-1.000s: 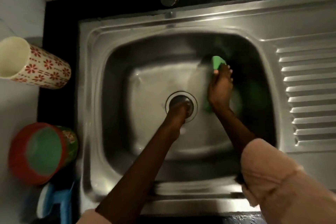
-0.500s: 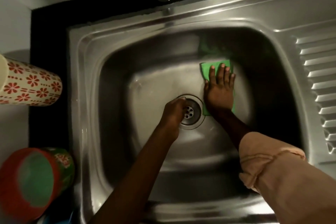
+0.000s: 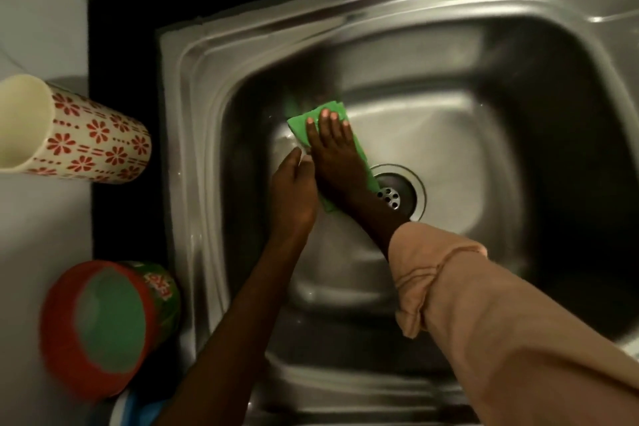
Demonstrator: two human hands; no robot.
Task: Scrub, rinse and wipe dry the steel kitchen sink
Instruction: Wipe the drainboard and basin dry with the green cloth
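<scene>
While the right hand (image 3: 333, 152) lies flat with straight fingers on the green cloth (image 3: 320, 121), pressing it to the floor of the steel sink (image 3: 193, 156), it hides most of that cloth. Just left of it, touching, is the left hand (image 3: 294, 192); can't tell if its fingers are curled. The drain (image 3: 397, 192), right of the hands, is half covered by the wrist. Far left, a flowered cup (image 3: 86, 135) and a red-rimmed tub (image 3: 103, 325) whose label is too blurry to read.
</scene>
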